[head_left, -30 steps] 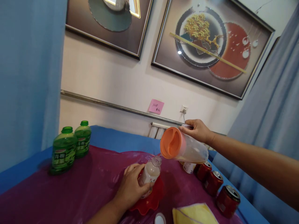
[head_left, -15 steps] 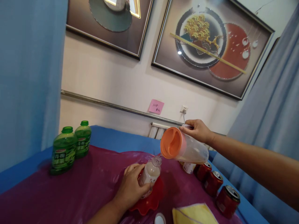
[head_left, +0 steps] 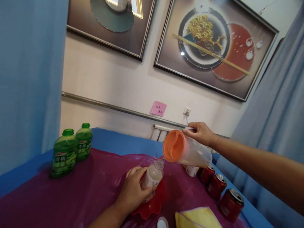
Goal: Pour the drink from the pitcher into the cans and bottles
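Note:
My left hand [head_left: 135, 186] is wrapped round a clear bottle [head_left: 154, 174] of cloudy pale liquid, its mouth uncapped. The bottle stands in a red scalloped dish [head_left: 148, 207]. With closed fingers my right hand [head_left: 201, 132] grips the handle of a clear plastic pitcher [head_left: 197, 152] with an orange lid [head_left: 174, 145]. The pitcher lies tipped almost on its side, its lid edge right at the bottle's mouth. Some liquid shows along its lower wall. Whether a stream is flowing is too fine to tell.
Two green bottles [head_left: 64, 155] stand at the left. Several opened red cans [head_left: 231, 204] line the right edge, with a white can [head_left: 192, 170] behind the pitcher. A yellow cloth [head_left: 198, 218] and a white cap [head_left: 162, 223] lie in front on the purple sheet [head_left: 90, 190].

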Demonstrator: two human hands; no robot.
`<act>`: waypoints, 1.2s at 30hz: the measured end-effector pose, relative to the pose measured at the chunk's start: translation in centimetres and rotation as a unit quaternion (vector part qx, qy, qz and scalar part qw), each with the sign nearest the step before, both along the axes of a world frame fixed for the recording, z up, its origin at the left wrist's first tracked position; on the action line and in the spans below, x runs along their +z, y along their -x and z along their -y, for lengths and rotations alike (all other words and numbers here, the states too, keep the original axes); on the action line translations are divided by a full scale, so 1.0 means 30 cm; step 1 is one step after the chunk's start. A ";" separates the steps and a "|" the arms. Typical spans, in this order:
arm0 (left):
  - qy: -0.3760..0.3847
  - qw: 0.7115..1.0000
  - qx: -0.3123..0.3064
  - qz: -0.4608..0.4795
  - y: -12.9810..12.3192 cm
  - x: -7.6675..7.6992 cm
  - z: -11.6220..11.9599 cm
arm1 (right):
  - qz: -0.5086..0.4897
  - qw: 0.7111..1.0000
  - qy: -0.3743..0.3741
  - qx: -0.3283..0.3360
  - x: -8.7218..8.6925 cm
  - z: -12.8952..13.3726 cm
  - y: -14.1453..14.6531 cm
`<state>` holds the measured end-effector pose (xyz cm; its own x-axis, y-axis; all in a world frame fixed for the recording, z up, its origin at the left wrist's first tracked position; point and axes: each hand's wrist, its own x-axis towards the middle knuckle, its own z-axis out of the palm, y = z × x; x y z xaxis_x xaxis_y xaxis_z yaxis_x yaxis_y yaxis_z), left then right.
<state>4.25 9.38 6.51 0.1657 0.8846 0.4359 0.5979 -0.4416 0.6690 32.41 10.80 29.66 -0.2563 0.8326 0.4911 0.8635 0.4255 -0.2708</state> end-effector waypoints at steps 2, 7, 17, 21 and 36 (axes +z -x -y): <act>-0.006 1.000 0.001 0.000 0.000 0.000 0.000 | -0.002 1.000 -0.001 0.003 -0.002 -0.003 -0.002; -0.009 1.000 0.004 0.008 -0.002 -0.003 0.001 | -0.006 1.000 0.000 0.006 -0.005 -0.008 -0.005; -0.017 1.000 0.001 0.016 -0.004 -0.004 0.002 | -0.005 1.000 0.003 0.006 -0.004 -0.008 -0.002; -0.016 1.000 0.000 0.013 -0.004 -0.003 0.003 | 0.000 1.000 0.004 0.003 0.000 -0.006 0.000; 0.000 1.000 0.004 -0.007 -0.004 -0.003 0.001 | 0.005 1.000 0.000 0.000 0.000 -0.003 -0.001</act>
<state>4.38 9.36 6.43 0.1641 0.8857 0.4344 0.6108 -0.4370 0.6603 32.44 10.89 29.66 -0.2607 0.8332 0.4876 0.8665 0.4246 -0.2624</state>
